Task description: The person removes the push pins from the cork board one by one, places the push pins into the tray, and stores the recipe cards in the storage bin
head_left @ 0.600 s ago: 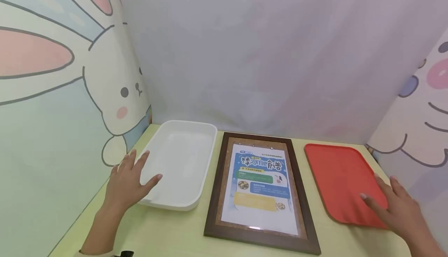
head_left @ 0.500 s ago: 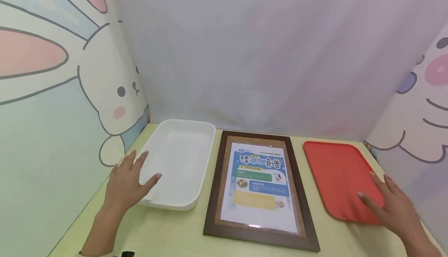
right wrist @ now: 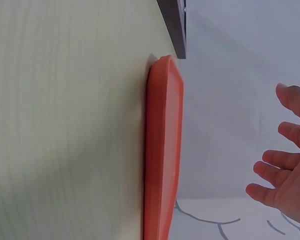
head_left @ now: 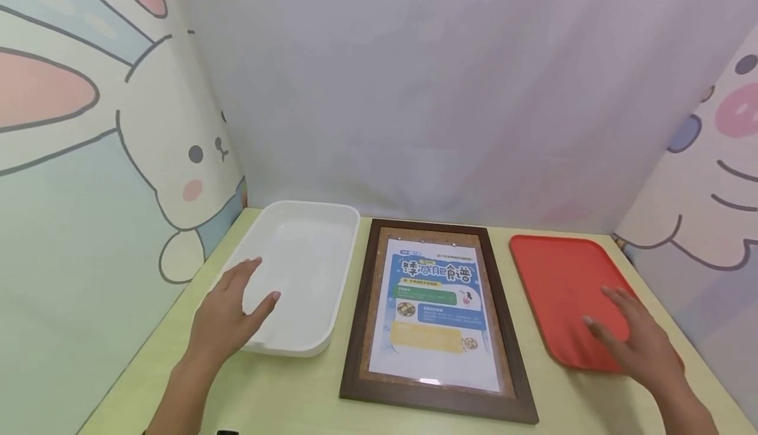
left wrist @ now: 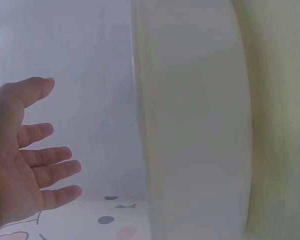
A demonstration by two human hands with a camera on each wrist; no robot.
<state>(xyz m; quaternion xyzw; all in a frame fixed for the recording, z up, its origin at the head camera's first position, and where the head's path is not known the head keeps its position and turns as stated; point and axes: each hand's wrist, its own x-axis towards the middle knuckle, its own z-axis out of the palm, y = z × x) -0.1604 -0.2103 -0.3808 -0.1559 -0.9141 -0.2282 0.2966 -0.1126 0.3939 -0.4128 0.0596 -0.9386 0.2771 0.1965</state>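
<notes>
My left hand (head_left: 224, 316) hovers over the near left part of a white plastic tray (head_left: 346, 260), fingers spread and holding nothing. In the left wrist view the left hand (left wrist: 20, 160) is apart from the tray's tall side wall (left wrist: 195, 120). My right hand (head_left: 642, 346) is above the near right part of a shallow red tray (head_left: 562, 290), its fingers loosely extended and free. The right wrist view shows a gap between the right hand (right wrist: 290, 160) and the red tray (right wrist: 157, 150). Between the trays lies a dark-framed board (head_left: 355, 356) with a printed poster (head_left: 438, 366).
All three items lie on a pale yellow-green table (head_left: 278, 395). A grey-white curtain (head_left: 414, 93) closes off the back. Cartoon-printed panels stand at left, with a rabbit (head_left: 172, 132), and at right (head_left: 710, 211). A small dark object (head_left: 227, 432) shows at the bottom edge.
My right hand has moved left and slightly inward over the red tray. My left hand has shifted slightly right over the white tray. The head view has shifted a little; the items stay put.
</notes>
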